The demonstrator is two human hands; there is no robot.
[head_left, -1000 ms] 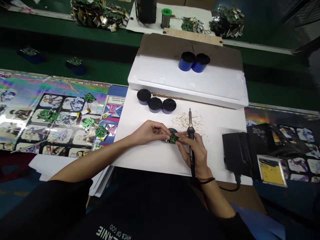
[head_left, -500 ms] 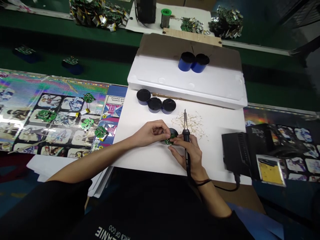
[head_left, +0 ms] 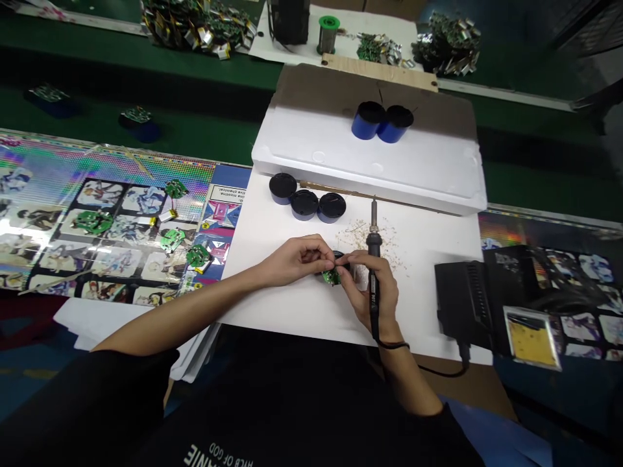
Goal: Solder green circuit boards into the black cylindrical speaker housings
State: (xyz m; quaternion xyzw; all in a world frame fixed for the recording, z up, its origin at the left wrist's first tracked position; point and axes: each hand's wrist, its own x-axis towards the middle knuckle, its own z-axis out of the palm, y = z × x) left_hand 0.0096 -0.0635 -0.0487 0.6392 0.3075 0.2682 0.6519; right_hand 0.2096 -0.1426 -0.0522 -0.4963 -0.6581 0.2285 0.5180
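Note:
My left hand [head_left: 299,259] pinches a small round green circuit board [head_left: 331,277] at its fingertips, over the white sheet [head_left: 287,305]. My right hand [head_left: 370,292] grips a black soldering iron [head_left: 373,279] like a pen, its thin metal tip pointing away from me. The right fingertips also reach the board's edge. Part of a round black cup [head_left: 339,254] shows just behind the board, partly hidden by my fingers. The board's underside is hidden.
Several black-lidded blue cups [head_left: 304,204] stand on the sheet, with more on a white foam slab [head_left: 365,162] behind. Pale solder scraps [head_left: 384,237] lie near the iron. A black soldering station [head_left: 462,301] stands to the right. Green boards [head_left: 92,222] lie on a printed mat [head_left: 121,198] to the left.
The soldering iron has swung back to the right, its tip now nearly upright. The board has shifted slightly, held between my fingertips.

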